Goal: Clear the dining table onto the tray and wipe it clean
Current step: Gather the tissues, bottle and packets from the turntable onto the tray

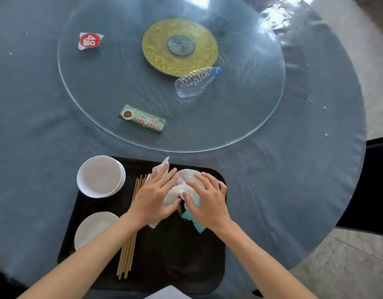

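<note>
On the black tray (pixel 186 266) at the near edge of the bench (pixel 35 126), both hands rest on a heap of crumpled white napkins (pixel 182 186) with a scrap of teal paper (pixel 197 225) under it. The left hand (pixel 156 197) lies flat with its fingers straight, pressing the left side of the heap; the right hand (pixel 208 203) covers the right side, fingers spread and slightly bent over the paper, thumb against it. Neither hand plainly pinches the heap, so this reads as packing the waste down onto the tray.

Left of the hands lie a bundle of wooden chopsticks (pixel 128 251), a stack of white bowls (pixel 100 175) at the far corner and a white dish (pixel 93 229) nearer.

The clearing step looks part done. Three things remain on the glass turntable (pixel 251 126): a crushed clear bottle (pixel 195 82) lying on its side near the gold hub (pixel 179 46), a green paper packet (pixel 142 118) close to the near rim, and a torn red-and-white wrapper (pixel 90 41) far left. White crumbs dot the bench at the right edge.

Next, I judge, the hands must leave the napkins and reach forward over the tray; the packet is nearest, while the wrapper calls for a long stretch or a turn of the glass. Wiping should wait until all three are on the tray.
</note>
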Motion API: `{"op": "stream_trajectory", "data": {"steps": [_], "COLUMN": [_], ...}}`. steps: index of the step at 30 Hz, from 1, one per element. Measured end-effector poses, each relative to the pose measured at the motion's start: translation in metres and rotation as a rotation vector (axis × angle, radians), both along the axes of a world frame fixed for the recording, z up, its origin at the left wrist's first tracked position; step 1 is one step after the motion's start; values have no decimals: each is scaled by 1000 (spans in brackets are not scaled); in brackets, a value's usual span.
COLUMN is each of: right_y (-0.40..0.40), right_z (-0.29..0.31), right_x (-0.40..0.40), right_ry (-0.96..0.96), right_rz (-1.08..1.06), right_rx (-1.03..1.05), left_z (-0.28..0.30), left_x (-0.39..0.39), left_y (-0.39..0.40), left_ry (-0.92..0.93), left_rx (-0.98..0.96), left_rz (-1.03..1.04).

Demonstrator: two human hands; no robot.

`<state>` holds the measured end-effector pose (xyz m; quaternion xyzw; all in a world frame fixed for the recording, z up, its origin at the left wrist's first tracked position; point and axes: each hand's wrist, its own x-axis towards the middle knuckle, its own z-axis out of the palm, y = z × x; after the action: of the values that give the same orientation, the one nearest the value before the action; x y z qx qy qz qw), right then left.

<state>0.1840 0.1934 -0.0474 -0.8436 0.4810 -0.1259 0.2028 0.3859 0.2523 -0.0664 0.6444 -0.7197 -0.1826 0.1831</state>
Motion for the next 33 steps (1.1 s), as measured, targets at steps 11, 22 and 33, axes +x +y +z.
{"op": "stream_trajectory", "data": {"steps": [11,22,33], "right_y": [-218,-410,-382], "right_z": [38,10,-20], "right_x": [39,92,64], "right_ry": [9,185,142], "right_rz": [-81,-13,50], "right_rx": [46,92,-73], "left_z": [52,6,-3], "left_x": [70,85,85], "left_y": [-210,-361,-332], "left_ry": [-48,19,358], "left_rx": [-50,156,130], "left_rz": [164,201,171]}}
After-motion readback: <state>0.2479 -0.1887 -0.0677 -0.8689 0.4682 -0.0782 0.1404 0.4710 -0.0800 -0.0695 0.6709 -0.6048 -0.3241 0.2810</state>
